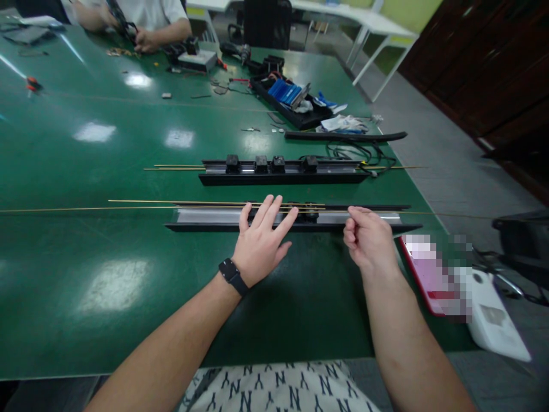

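Across the near part of the table lies a long black-edged metal channel [206, 216] with a silvery inside. Thin brass rods [141, 201] run along it and stick out far past its left end. My left hand [262, 243], fingers spread, rests over the middle of the channel and the rods. Just right of those fingers a small black block [311, 213] sits in the channel, partly hidden. My right hand [369, 236] is closed in a pinch at the channel's right part, on a thin rod that continues out to the right.
Behind lies a second channel [283, 178] with several black blocks and brass rods. Farther back are a black strip [343, 136], cables, gloves [343, 124] and a black tray [274, 103]. A pink-red phone-like item [422, 280] and a white device [493, 315] lie right. Another person [148, 40] handles something opposite.
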{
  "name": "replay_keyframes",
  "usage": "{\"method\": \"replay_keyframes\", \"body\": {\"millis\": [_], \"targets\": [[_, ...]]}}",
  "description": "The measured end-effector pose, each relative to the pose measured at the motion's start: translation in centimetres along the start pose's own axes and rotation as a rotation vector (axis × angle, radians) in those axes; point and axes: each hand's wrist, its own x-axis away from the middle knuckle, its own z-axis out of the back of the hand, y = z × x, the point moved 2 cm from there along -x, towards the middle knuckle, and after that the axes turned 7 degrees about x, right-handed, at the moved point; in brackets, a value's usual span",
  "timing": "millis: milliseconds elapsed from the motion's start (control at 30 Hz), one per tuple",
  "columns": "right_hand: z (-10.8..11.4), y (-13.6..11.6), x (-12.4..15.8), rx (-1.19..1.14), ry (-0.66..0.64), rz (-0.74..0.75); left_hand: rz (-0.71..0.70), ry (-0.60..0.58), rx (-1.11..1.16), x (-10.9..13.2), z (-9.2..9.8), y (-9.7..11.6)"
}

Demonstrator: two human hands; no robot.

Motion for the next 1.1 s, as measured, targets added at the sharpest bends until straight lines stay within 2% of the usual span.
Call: {"method": "replay_keyframes", "body": {"millis": [1100], "targets": [[1.2, -0.8, -0.6, -0.04, 0.077, 0.009, 0.0, -0.004, 0.002, 0.0, -0.1, -0.2]]}}
